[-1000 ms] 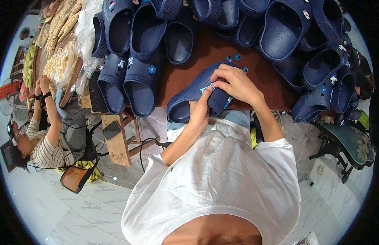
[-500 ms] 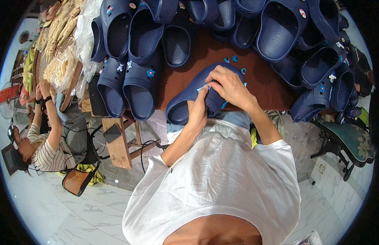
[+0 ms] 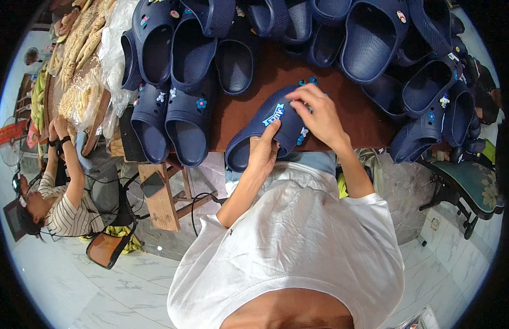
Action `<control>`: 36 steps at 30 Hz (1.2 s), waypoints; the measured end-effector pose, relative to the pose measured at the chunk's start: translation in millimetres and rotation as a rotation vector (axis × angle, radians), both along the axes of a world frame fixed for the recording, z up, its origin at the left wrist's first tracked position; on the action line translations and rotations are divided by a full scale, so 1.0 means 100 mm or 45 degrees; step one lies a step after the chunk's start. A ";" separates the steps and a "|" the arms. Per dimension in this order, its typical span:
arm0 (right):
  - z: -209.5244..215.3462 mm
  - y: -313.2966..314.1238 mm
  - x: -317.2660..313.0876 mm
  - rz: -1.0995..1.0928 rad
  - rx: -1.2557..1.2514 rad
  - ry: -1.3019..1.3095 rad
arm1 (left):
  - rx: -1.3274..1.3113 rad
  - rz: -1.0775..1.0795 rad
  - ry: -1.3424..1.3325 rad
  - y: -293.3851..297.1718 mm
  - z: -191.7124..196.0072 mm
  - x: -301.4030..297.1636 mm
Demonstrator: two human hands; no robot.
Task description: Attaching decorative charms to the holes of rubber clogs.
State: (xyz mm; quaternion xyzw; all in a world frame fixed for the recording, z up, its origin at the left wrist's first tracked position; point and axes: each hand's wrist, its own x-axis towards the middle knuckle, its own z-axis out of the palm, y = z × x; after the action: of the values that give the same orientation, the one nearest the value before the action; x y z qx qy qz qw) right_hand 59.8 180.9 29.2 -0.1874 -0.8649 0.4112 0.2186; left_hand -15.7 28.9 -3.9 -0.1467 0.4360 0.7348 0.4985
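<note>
A navy clog lies tilted at the near edge of the brown table, its heel end toward the lower left. My left hand grips its side near the opening, thumb on top and fingers around the rim. On the clog's upper sits a light-blue banner-shaped shoe charm, just beyond my left thumb. More small blue and white charms run along its right side. Over the clog's toe hovers my right hand, fingers bent and apart, with nothing visible between them. Loose blue flower charms rest past the toe.
Navy clogs, many with charms, crowd the table's left, far and right sides. A wooden stool with a phone stands at left. Beyond it, another person works beside a food-laden board. A cushioned chair stands at right.
My right hand has lifted off the clog's upper and its fingers have parted. The banner charm, mostly covered before, now shows. My left hand keeps its grip on the clog.
</note>
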 end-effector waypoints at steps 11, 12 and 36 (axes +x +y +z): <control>-0.34 -0.16 0.72 -0.384 -0.142 -0.100 | -0.109 0.064 -0.228 0.16 0.14 -0.18; -0.35 -0.23 0.72 -0.373 -0.138 -0.075 | -0.100 0.067 -0.226 0.16 0.13 -0.19; -0.51 -1.05 0.99 -0.306 -0.857 0.070 | 0.341 -0.201 -0.013 -0.20 0.09 0.15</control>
State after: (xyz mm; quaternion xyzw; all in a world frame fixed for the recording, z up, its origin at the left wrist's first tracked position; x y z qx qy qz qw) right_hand 159.3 75.8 -21.7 -0.3382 -0.6465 0.6493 0.2144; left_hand -0.3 9.0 5.1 -0.0477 0.3418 0.7441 0.5720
